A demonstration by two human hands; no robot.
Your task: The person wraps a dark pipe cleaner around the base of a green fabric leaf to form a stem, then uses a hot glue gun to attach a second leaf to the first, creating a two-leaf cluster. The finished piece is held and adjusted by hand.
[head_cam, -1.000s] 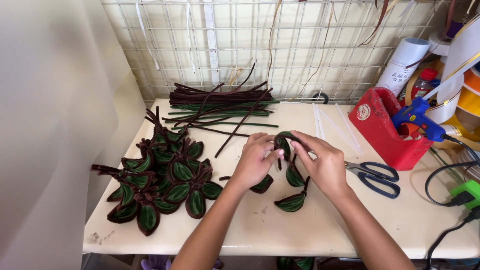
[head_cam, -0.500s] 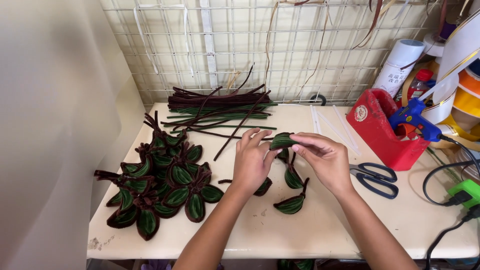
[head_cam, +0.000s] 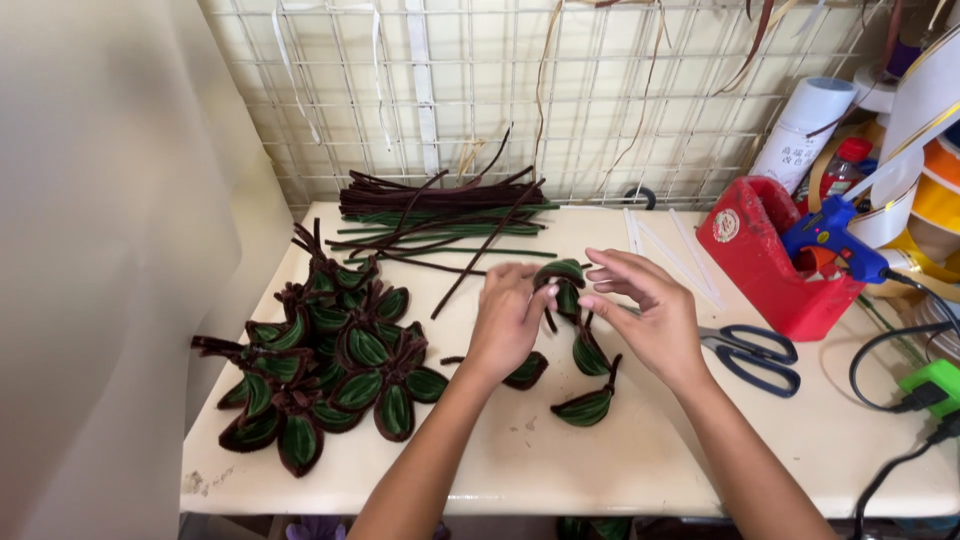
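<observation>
A small green leaf with a dark brown fuzzy edge is pinched up off the desk, right in the middle of the view. The left hand is curled around its lower part, fingers closed on it, with a short brown stem seen poking down just under the hand. The right hand is brought in from the other side; its fingertips are laid against the leaf's right edge, only loosely bent, so how firmly that side is gripped can't really be told.

Just below the hands, three more loose leaves of the same kind are spread on the desk, one of them half tucked under the left wrist. Off to the left, a big pile of finished leaf clusters is heaped up, all green centres and brown rims. Behind that, near the wire grid wall, a bundle of brown and green fuzzy wires is stacked. To the right of the hands, a pair of black-handled scissors is lying flat, and a few clear glue sticks are set beside a red box with a blue glue gun parked in it. Ribbon rolls are crowded in the far right corner.
</observation>
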